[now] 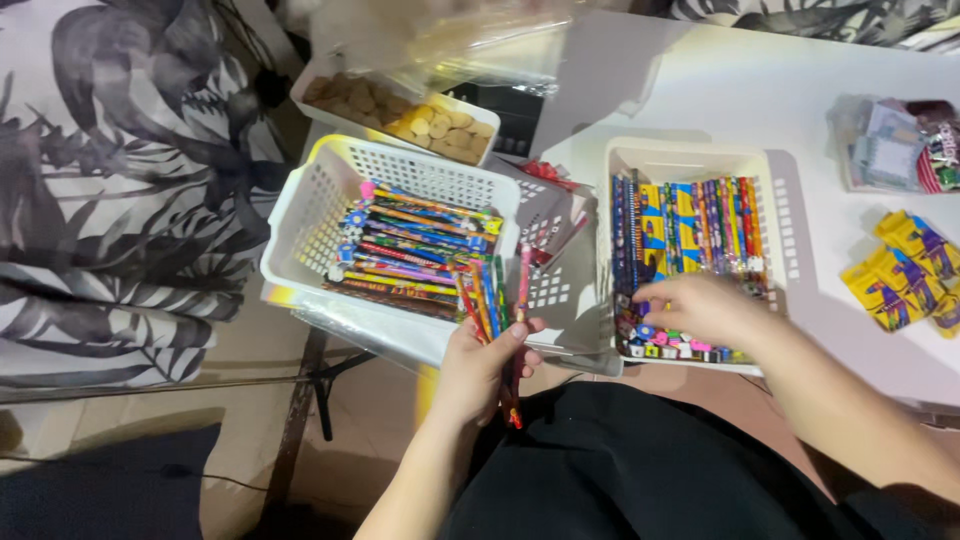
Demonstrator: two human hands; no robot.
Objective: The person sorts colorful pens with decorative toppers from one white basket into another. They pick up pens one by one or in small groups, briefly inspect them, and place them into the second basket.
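White table (800, 90) carries the right basket (785, 215) of pencils, into whose near end the right hand (700, 305) reaches with fingers curled, grip unclear, while left of that basket the left hand (485, 365) clasps a pencil bundle (495, 300).

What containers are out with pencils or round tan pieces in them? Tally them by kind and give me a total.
White slotted baskets holding pencils: 2 (left basket, right basket)
White tray of round tan pieces: 1
Total: 3
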